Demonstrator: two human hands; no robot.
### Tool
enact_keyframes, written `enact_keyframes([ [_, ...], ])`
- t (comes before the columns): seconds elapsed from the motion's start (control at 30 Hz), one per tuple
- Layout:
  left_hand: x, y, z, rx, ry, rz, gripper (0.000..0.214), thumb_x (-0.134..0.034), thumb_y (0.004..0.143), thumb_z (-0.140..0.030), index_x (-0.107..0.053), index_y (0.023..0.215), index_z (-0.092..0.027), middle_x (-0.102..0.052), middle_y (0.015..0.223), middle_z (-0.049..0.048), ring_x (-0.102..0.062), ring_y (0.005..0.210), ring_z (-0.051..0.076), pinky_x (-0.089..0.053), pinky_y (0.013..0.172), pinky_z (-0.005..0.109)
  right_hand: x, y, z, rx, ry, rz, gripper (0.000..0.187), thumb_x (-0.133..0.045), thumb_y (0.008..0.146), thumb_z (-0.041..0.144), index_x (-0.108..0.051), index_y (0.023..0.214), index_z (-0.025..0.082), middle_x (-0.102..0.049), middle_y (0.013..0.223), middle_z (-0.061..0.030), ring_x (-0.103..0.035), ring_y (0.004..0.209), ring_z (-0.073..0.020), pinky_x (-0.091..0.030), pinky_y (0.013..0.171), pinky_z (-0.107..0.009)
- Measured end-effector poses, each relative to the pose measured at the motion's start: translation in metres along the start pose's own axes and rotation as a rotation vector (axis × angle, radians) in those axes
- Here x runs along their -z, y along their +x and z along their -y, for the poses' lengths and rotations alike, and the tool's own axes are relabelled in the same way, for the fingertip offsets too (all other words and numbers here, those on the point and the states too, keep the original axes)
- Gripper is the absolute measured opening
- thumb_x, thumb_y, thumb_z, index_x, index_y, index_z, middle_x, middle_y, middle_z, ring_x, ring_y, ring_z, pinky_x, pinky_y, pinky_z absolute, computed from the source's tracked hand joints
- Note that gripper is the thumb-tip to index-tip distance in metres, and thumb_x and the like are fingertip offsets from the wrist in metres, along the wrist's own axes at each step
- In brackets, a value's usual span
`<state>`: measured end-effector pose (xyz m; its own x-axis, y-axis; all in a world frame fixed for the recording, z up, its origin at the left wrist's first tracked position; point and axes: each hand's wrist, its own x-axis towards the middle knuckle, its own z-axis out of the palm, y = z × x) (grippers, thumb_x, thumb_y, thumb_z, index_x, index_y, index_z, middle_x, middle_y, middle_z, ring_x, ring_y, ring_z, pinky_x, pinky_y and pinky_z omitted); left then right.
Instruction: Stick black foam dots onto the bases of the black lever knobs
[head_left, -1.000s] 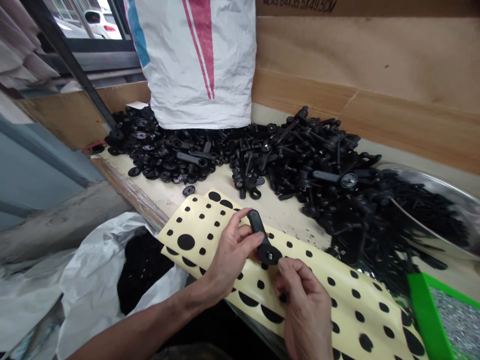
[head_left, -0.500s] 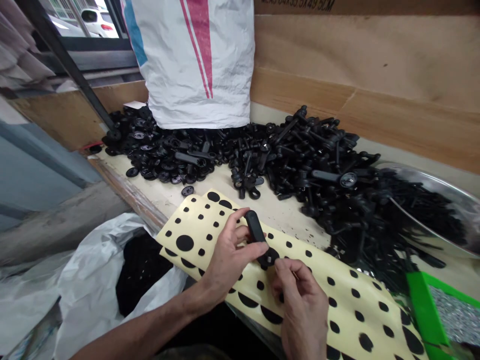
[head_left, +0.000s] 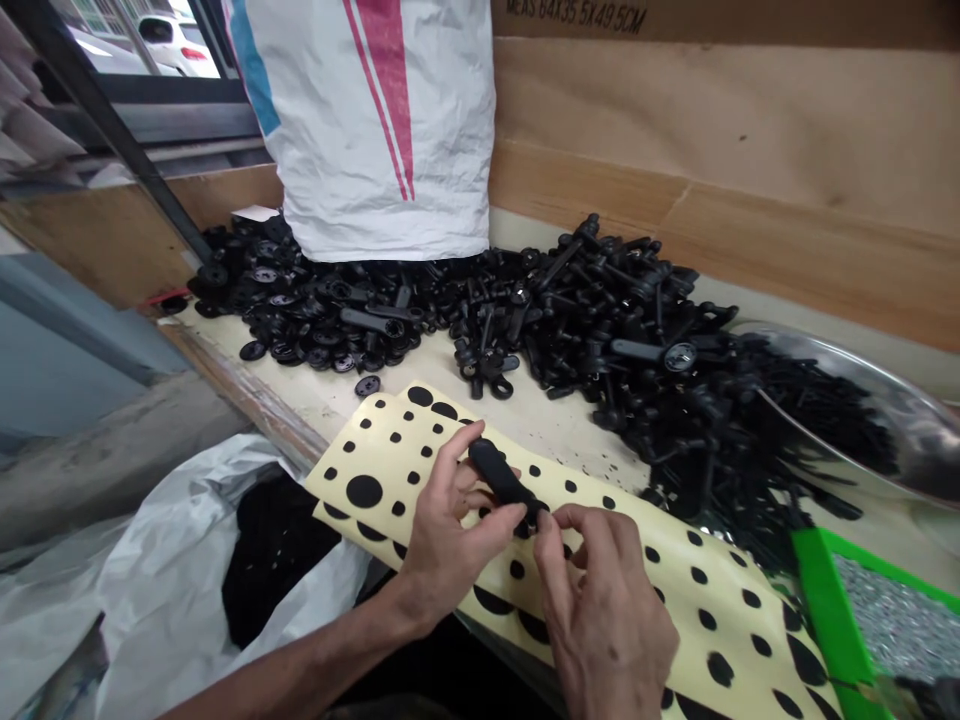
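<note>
A black plastic lever handle [head_left: 499, 475] with a rounded end lies slanted in my left hand [head_left: 454, 530], whose fingers and thumb close around it. My right hand [head_left: 607, 590] pinches with thumb and forefinger at the handle's lower round end, touching it. Whatever sits between those fingertips is hidden. Beneath both hands spreads a pale yellow sheet [head_left: 712, 585] bearing black round and squarish pads in rows, with another such sheet partly under it.
Behind the sheets are heaps of black plastic parts [head_left: 630, 300] and discs [head_left: 300, 325]. A white sack [head_left: 382, 130] stands at the back. On the right are a metal bowl [head_left: 919, 425] of black pieces and a green tray [head_left: 825, 590] of small metal parts. An open white bag [head_left: 165, 540] hangs lower left.
The lever handle has tilted from nearly upright to a flatter slant. My right hand's fingertips have come in to its round end. The whole view has shifted slightly.
</note>
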<state>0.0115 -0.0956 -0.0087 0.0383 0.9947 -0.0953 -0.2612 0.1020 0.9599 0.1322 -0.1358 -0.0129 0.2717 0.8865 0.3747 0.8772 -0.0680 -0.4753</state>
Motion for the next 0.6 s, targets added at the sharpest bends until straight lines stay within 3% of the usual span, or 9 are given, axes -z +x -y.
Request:
enact_keyframes([
  [0.1, 0.001, -0.002, -0.002, 0.005, -0.037, 0.026, 0.074, -0.070, 0.076, -0.013, -0.033, 0.139, -0.022, -0.069, 0.100, 0.0056, -0.065, 0.091, 0.018, -0.052, 0.084, 0.030, 0.004, -0.002, -0.004, -0.011, -0.017, 0.033, 0.033, -0.044, 0.090, 0.055, -0.061, 0.090, 0.025, -0.060, 0.093, -0.0049, -0.057, 0.063, -0.0156, -0.029, 0.044, -0.024],
  [0.23, 0.004, -0.004, -0.009, 0.003, -0.063, 0.013, 0.072, -0.070, 0.077, -0.013, -0.033, 0.138, -0.023, -0.069, 0.100, 0.0052, -0.065, 0.089, 0.016, -0.052, 0.083, 0.028, 0.010, 0.002, -0.015, -0.079, 0.017, 0.008, 0.047, -0.051, 0.083, 0.064, -0.065, 0.108, 0.026, -0.062, 0.101, -0.0084, -0.057, 0.066, -0.0186, -0.031, 0.047, -0.027],
  [0.3, 0.007, -0.005, -0.013, 0.009, -0.088, 0.011, 0.071, -0.070, 0.077, -0.013, -0.034, 0.137, -0.024, -0.068, 0.102, 0.0051, -0.065, 0.088, 0.016, -0.052, 0.082, 0.028, 0.012, 0.006, -0.017, -0.191, 0.228, 0.042, 0.054, -0.051, 0.082, 0.066, -0.066, 0.111, 0.023, -0.063, 0.098, -0.0097, -0.057, 0.068, -0.0196, -0.037, 0.050, -0.028],
  [0.43, 0.012, -0.008, -0.016, 0.039, -0.177, 0.076, 0.069, -0.068, 0.079, -0.013, -0.032, 0.137, -0.024, -0.067, 0.102, 0.0052, -0.064, 0.089, 0.016, -0.051, 0.081, 0.027, 0.008, 0.009, -0.003, -0.454, 0.896, 0.332, 0.045, -0.054, 0.085, 0.060, -0.066, 0.103, 0.021, -0.061, 0.068, -0.0022, -0.055, 0.058, -0.0157, -0.045, 0.052, -0.026],
  [0.5, 0.013, -0.011, -0.014, 0.032, -0.190, 0.095, 0.069, -0.067, 0.080, -0.013, -0.030, 0.138, -0.024, -0.066, 0.104, 0.0056, -0.063, 0.094, 0.016, -0.051, 0.082, 0.027, 0.002, 0.005, 0.008, -0.472, 1.067, 0.386, 0.036, -0.059, 0.085, 0.055, -0.064, 0.096, 0.021, -0.056, 0.058, 0.0025, -0.050, 0.051, -0.0118, -0.044, 0.051, -0.023],
  [0.6, 0.018, -0.018, -0.011, 0.020, -0.159, 0.113, 0.077, -0.066, 0.082, -0.014, -0.023, 0.143, -0.028, -0.064, 0.113, 0.0067, -0.063, 0.099, 0.017, -0.050, 0.084, 0.028, -0.006, -0.002, 0.022, -0.438, 1.142, 0.395, 0.029, -0.058, 0.088, 0.048, -0.062, 0.089, 0.020, -0.054, 0.054, 0.0045, -0.048, 0.047, -0.0089, -0.043, 0.051, -0.021],
])
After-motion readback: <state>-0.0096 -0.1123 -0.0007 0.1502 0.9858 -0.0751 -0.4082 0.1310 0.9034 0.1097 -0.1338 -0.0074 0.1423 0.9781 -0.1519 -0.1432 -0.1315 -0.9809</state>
